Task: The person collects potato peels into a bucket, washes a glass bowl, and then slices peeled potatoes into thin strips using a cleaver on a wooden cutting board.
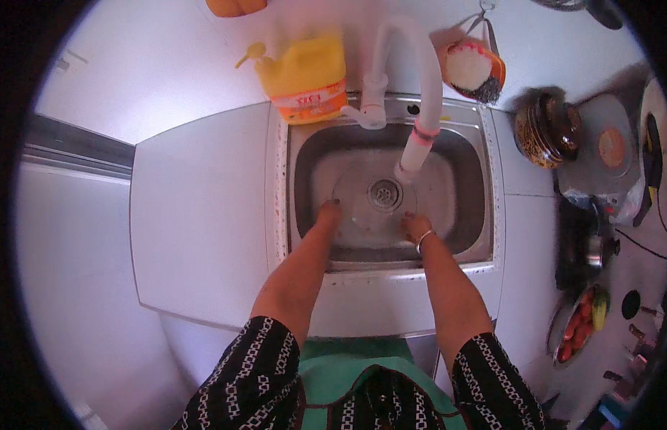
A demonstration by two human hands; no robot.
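Note:
Both my hands reach down into a steel sink (459, 215). Between them is a clear round dish (357, 215), see-through and faint, lying over the round drain (384, 194). My left hand (329, 215) is closed at its left edge. On the opposite edge, my right hand (416, 226) is closed too, with a bangle (423, 240) on the wrist. The exact kind of dish is hard to make out. Above the sink hangs the spout of a white faucet (417, 149), pointing down behind the dish.
A yellow jug (305, 68) stands at the sink's back left corner. Scrubbers (473, 68) hang in an orange holder on the back wall. To the right are a brown lidded pot (548, 129), a stove (577, 244) and a bowl of red and green vegetables (580, 326).

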